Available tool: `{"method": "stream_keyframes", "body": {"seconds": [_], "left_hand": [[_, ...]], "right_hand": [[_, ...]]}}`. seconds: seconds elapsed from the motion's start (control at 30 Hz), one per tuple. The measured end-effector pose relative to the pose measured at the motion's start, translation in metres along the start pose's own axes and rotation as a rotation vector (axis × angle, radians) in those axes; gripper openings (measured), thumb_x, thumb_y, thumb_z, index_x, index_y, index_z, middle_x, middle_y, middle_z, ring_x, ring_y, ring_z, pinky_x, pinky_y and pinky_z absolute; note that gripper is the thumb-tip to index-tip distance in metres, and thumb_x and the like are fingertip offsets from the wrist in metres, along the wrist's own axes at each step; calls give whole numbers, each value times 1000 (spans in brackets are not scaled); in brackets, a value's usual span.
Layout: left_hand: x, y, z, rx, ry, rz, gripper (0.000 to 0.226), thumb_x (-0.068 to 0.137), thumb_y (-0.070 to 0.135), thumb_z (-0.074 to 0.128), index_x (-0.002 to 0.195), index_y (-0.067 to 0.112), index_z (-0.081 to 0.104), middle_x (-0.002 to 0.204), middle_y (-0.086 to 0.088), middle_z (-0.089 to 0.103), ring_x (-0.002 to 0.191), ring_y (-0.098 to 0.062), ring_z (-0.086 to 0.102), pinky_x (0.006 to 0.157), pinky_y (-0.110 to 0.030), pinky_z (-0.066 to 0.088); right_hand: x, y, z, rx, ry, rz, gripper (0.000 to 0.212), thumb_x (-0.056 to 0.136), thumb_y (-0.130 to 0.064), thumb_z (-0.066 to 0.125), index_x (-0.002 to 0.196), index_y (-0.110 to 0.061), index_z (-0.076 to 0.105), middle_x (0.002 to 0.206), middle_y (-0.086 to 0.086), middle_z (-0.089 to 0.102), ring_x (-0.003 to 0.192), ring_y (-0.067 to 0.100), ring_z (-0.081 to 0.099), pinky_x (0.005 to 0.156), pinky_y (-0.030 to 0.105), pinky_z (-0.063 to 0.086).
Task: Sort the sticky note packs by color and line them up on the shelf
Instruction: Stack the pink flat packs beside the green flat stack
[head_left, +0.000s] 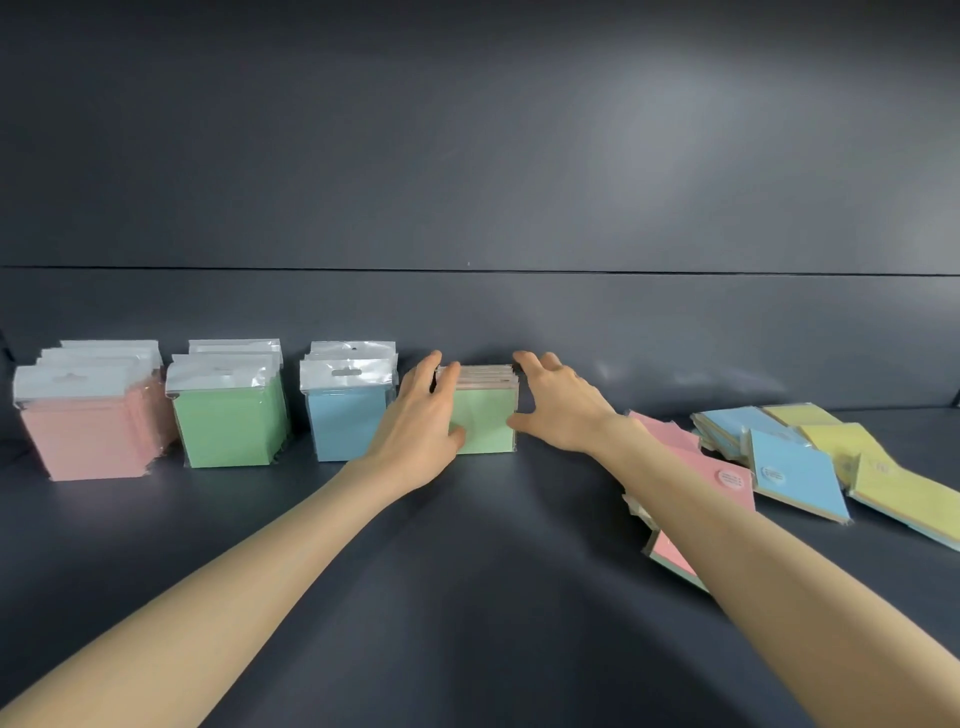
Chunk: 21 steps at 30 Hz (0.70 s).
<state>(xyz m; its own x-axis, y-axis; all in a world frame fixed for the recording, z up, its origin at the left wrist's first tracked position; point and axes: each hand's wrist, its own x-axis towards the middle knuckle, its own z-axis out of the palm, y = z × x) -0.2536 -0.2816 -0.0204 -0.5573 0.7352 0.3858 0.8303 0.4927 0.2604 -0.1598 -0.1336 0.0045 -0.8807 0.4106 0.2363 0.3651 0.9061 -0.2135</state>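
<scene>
Along the back of the dark shelf (467, 571) stand three sorted rows of sticky note packs: pink (88, 436), green (228, 421) and blue (345, 421). To their right stands a short upright row of packs with a green face in front (485, 421). My left hand (421, 415) grips its left end, fingers over the top and thumb on the front face. My right hand (561, 405) holds its right end, with fingers behind the top edge and the thumb at the front corner. Unsorted pink (722, 475), blue (795, 473) and yellow (898, 488) packs lie flat at the right.
The shelf's dark back wall (467, 312) rises just behind the rows. My right forearm passes over the loose pile, covering part of a pink pack (667, 556). Bare shelf surface stretches across the front between my arms.
</scene>
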Motion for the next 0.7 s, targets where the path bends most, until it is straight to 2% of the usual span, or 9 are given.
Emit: {"method": "stream_keyframes", "body": {"seconds": [0.23, 0.4, 0.5, 0.57, 0.63, 0.7], "left_hand": [[-2, 24, -20, -109, 155, 123, 50, 90, 22, 58, 137, 14, 42, 141, -2, 36, 130, -23, 32, 106, -34, 30], [-11, 68, -16, -198, 151, 185, 42, 91, 27, 58, 131, 17, 47, 133, 5, 44, 126, -14, 37, 98, -19, 26], [-20, 97, -6, -267, 74, 174, 41, 90, 30, 59, 128, 17, 50, 129, 6, 48, 122, -12, 43, 97, -20, 31], [-27, 117, 5, -298, 23, 139, 39, 89, 33, 60, 124, 17, 53, 123, 5, 52, 116, -12, 48, 95, -23, 37], [-33, 138, 14, -317, -11, 75, 38, 87, 39, 61, 118, 17, 57, 115, 5, 55, 107, -11, 53, 89, -24, 40], [-37, 155, 23, -294, -38, -15, 42, 83, 48, 63, 112, 18, 61, 106, 6, 56, 98, -11, 55, 86, -26, 43]], "right_hand": [[-30, 29, -37, 35, 120, 11, 58, 88, -30, 60, 140, -17, 36, 139, 5, 34, 124, 28, 40, 97, 41, 42], [-68, 67, -54, 76, 107, 52, 49, 88, -33, 62, 132, -18, 48, 136, 3, 40, 122, 25, 45, 102, 41, 39], [-90, 93, -59, 114, 79, 46, 46, 87, -30, 64, 129, -15, 53, 131, 3, 50, 116, 24, 51, 97, 32, 41], [-104, 111, -61, 143, 34, 41, 42, 86, -26, 64, 126, -15, 55, 126, 2, 57, 112, 21, 54, 86, 20, 39], [-116, 126, -63, 172, -16, 30, 39, 87, -24, 64, 124, -16, 56, 121, -1, 60, 109, 16, 56, 77, 14, 35], [-126, 139, -62, 249, -75, 23, 40, 87, -27, 63, 125, -19, 54, 120, -2, 59, 110, 14, 56, 83, 15, 37]]}}
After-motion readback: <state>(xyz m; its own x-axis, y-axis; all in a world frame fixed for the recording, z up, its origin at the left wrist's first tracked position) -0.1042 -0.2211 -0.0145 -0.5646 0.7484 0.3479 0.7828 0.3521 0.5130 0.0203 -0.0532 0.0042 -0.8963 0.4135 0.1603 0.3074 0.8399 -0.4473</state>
